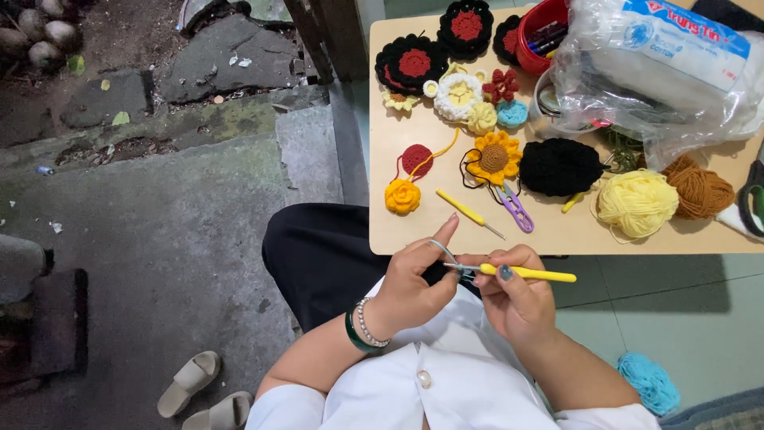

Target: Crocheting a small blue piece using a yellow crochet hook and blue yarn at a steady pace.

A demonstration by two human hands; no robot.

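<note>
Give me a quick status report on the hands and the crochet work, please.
Right hand closed on yellow crochet hook. Left hand pinching grey-blue yarn at the hook's tip. Both over the lap, clear of the table.

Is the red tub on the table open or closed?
Open. The red tub shows no lid, and you can see dark pen-like things inside over its rim, at the back of the table.

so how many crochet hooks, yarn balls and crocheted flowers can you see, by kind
Crochet hooks: 2, one in the right hand, one on the table
Yarn balls: 3, pale yellow, brown, blue on the floor
Black-and-red crocheted flowers: 3
Sunflower: 1
Orange rose: 1
Total: 10
</note>
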